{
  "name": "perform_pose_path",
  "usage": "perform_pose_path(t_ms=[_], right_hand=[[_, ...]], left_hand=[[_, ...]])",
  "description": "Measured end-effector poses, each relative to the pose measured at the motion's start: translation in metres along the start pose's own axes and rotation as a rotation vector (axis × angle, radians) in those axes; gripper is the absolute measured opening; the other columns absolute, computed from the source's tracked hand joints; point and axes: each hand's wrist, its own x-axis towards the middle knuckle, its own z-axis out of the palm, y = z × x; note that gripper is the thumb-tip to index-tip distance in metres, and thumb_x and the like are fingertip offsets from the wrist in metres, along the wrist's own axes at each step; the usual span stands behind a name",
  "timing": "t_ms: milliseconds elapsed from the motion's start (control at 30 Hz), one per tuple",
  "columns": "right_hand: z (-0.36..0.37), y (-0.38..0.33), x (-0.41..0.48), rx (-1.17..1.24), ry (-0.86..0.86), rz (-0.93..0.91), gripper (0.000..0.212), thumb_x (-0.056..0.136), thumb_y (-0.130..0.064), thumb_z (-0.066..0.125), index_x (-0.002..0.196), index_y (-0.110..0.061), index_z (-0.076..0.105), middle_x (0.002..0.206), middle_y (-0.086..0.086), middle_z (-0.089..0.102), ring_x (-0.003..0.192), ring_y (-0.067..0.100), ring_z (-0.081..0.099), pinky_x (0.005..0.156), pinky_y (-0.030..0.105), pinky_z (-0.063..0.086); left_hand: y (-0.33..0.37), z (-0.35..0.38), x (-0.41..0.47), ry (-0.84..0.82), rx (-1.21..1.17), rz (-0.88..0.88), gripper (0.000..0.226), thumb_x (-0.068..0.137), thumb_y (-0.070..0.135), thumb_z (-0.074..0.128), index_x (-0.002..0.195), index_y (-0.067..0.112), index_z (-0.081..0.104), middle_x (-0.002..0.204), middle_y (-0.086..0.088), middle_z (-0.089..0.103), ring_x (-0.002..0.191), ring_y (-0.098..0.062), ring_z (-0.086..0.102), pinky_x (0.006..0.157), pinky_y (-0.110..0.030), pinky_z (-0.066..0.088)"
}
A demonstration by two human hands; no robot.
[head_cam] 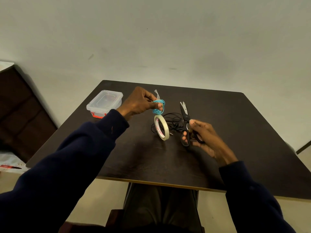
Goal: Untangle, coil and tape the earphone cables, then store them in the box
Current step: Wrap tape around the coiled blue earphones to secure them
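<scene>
My left hand grips a coiled light-blue earphone cable above the table, with a strip of clear tape sticking up from the coil. The tape roll hangs just below the coil. My right hand holds black scissors by the handles, blades slightly apart and pointing away from me. A tangled black earphone cable lies on the table behind the roll. The clear plastic box with its lid on and red clips stands at the far left of the table.
The dark wooden table has its near edge just above my lap. A dark wooden piece of furniture stands to the left, and a pale wall rises behind the table.
</scene>
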Motion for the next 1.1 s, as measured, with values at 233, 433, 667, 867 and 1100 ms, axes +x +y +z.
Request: perform_pose_path(t_ms=[233,433,667,867,1100], right_hand=[[0.008,0.007,-0.006,0.528,-0.292,0.123,0.044,0.105,-0.031,0.041,0.149,-0.024,0.046,0.135,0.028,0.059,0.112,0.035,0.065,0.081,0.044,0.052],[0.019,0.014,-0.006,0.676,-0.432,0.077,0.055,0.102,-0.015,0.035,0.154,-0.033,0.036,0.146,0.029,0.049,0.133,0.048,0.049,0.099,0.064,0.048],[0.021,0.006,-0.003,0.591,-0.411,0.015,0.067,0.094,0.0,0.033,0.152,-0.032,0.039,0.142,0.033,0.051,0.132,0.05,0.051,0.104,0.066,0.043],[0.018,0.005,0.01,0.06,-0.249,-0.14,0.063,0.093,0.014,0.047,0.147,-0.018,0.051,0.127,0.018,0.061,0.119,0.027,0.065,0.104,0.048,0.052],[0.003,0.009,0.02,-0.616,-0.034,-0.422,0.075,0.083,0.011,0.069,0.13,-0.047,0.059,0.129,0.008,0.066,0.118,0.01,0.064,0.097,0.021,0.051]], left_hand=[[-0.002,-0.013,0.0,0.008,-0.007,-0.011,0.009,0.078,0.021,0.085,0.08,0.017,0.077,0.089,-0.005,0.077,0.092,-0.024,0.073,0.082,-0.036,0.06],[-0.006,-0.019,0.001,0.018,-0.005,-0.013,0.014,0.077,0.02,0.086,0.084,0.011,0.079,0.088,-0.006,0.077,0.087,-0.016,0.073,0.074,-0.022,0.057],[-0.009,-0.032,0.002,0.014,0.01,-0.038,0.009,0.079,0.019,0.084,0.081,0.014,0.076,0.088,-0.001,0.075,0.085,-0.01,0.071,0.068,-0.015,0.056],[-0.015,-0.04,0.005,0.033,0.023,-0.05,0.013,0.081,0.016,0.082,0.089,0.007,0.076,0.094,-0.009,0.075,0.088,-0.012,0.071,0.073,-0.018,0.057],[-0.022,-0.041,0.005,0.031,0.065,-0.033,0.02,0.084,0.013,0.079,0.098,-0.001,0.074,0.103,-0.015,0.075,0.095,-0.021,0.072,0.077,-0.021,0.058]])
